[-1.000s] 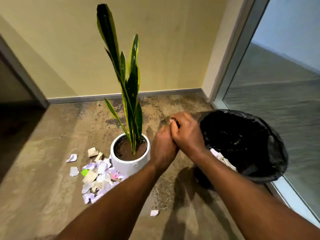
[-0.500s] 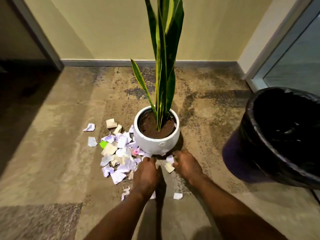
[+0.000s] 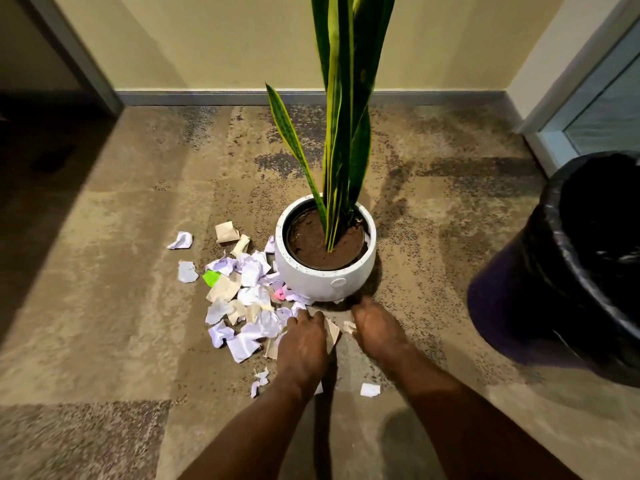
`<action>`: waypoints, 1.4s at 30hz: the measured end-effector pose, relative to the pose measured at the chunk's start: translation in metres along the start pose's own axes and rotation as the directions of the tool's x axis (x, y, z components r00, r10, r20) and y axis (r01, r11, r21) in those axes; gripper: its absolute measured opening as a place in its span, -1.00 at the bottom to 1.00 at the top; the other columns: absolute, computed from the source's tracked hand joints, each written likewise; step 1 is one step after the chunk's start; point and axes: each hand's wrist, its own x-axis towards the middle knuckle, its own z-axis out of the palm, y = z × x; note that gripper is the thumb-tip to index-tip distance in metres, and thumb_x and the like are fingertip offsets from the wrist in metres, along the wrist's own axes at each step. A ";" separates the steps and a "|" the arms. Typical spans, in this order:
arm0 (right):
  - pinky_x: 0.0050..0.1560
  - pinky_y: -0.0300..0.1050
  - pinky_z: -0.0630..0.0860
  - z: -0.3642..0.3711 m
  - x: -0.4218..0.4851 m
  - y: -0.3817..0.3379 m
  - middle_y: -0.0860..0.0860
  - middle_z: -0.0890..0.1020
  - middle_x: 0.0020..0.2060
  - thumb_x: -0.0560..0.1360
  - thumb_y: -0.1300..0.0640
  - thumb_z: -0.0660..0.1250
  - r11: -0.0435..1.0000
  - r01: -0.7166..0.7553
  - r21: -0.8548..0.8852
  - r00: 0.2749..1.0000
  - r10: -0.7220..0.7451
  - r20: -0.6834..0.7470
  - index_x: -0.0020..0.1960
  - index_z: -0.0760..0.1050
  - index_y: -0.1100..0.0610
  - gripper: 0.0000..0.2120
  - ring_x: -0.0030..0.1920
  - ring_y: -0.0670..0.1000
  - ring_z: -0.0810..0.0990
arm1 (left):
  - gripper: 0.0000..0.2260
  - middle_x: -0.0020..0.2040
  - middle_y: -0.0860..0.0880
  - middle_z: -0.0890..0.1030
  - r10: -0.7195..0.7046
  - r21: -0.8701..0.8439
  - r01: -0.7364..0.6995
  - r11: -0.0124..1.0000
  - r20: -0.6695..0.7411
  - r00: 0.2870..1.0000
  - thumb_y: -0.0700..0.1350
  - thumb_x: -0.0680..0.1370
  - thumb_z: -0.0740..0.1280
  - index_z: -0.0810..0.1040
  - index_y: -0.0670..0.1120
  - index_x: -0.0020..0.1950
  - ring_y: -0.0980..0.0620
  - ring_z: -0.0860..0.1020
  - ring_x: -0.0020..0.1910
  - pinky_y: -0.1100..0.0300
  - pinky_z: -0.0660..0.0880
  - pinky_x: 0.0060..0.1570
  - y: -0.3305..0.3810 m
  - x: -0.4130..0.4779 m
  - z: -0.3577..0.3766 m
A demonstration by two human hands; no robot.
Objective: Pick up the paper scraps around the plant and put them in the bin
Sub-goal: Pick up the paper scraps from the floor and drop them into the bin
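A heap of white, lilac and beige paper scraps (image 3: 242,296) lies on the floor left of and in front of a white plant pot (image 3: 325,282) holding a tall snake plant (image 3: 346,116). My left hand (image 3: 303,337) lies palm down on the near edge of the heap, its fingers spread over a beige scrap (image 3: 330,332). My right hand (image 3: 375,327) is on the floor at the pot's front base, with a small scrap (image 3: 349,326) against its thumb side; its fingertips are hidden. The black-lined bin (image 3: 550,244) stands at the right.
Single scraps lie apart from the heap: one near my right forearm (image 3: 370,389), one near my left wrist (image 3: 259,379), two further left (image 3: 180,240). Behind the pot runs a yellow wall with a grey skirting (image 3: 207,98). A glass door frame (image 3: 554,133) is at the far right.
A second ago both hands were clasped together up beside the bin. They have since dropped to the floor in front of the pot, and my view has tilted down and closer.
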 end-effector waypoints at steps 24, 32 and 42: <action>-0.11 -0.06 0.45 -0.003 -0.071 -0.001 0.11 0.47 0.08 0.45 0.22 0.37 0.984 0.179 -0.022 0.961 -0.170 0.219 0.06 0.53 0.10 -0.81 -0.06 0.15 0.55 | -0.69 0.19 -0.14 0.54 0.180 0.018 -0.179 0.984 -0.031 0.983 -0.01 0.51 0.37 0.53 -0.15 0.17 -0.16 0.47 0.15 -0.01 0.54 0.01 0.011 0.009 0.000; -0.02 0.01 0.47 0.020 -0.080 0.001 0.16 0.54 0.06 0.46 0.31 0.25 0.982 0.186 -0.024 0.969 -0.179 0.173 0.13 0.45 0.15 -0.74 0.06 0.19 0.52 | -0.80 0.10 -0.20 0.53 0.230 0.015 -0.230 0.973 0.021 0.973 -0.11 0.51 0.35 0.61 -0.16 0.07 -0.19 0.50 0.07 0.02 0.51 -0.04 0.007 0.014 0.007; -0.25 -0.04 0.50 -0.020 -0.075 0.003 0.07 0.61 -0.21 0.43 0.33 0.32 0.907 -0.110 0.407 0.992 0.078 0.095 -0.19 0.46 0.06 -0.82 -0.20 0.08 0.57 | -0.85 -0.33 -0.08 0.57 0.057 -0.437 -0.071 0.896 -0.044 0.997 -0.28 0.42 0.33 0.53 -0.12 -0.34 0.01 0.52 -0.35 0.07 0.42 -0.36 0.015 0.006 -0.027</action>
